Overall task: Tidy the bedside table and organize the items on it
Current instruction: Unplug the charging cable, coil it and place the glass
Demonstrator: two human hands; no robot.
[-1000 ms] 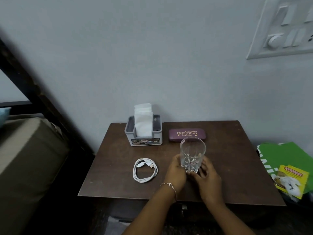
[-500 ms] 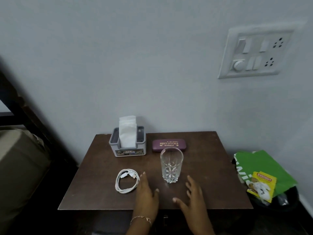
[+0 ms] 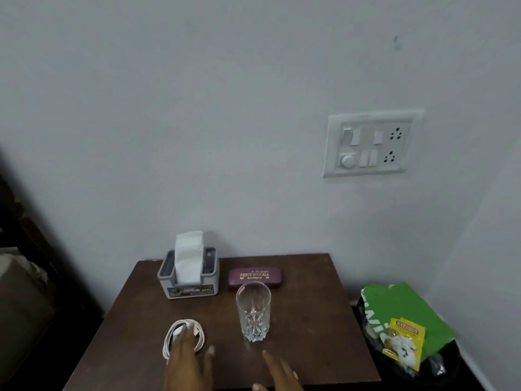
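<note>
A clear cut glass [image 3: 253,310] stands upright in the middle of the dark wooden bedside table [image 3: 315,320]. Behind it lies a purple spectacle case [image 3: 255,277], and left of that a grey tissue holder [image 3: 189,275] with white tissue sticking up. A coiled white cable [image 3: 197,334] lies at the front left. My left hand [image 3: 187,362] reaches over the cable with straight fingers laid across the coil. My right hand [image 3: 280,375] hovers flat near the front edge, below the glass, holding nothing.
A black bin [image 3: 439,368] to the right of the table holds a green bag [image 3: 406,303] and a yellow packet [image 3: 404,338]. A white switch panel [image 3: 369,145] is on the wall above. Dark bed frame [image 3: 31,244] stands at the left.
Both hands let go of the glass and drew back toward the front edge. My left hand then moved left onto the coiled cable. The view tilted upward.
</note>
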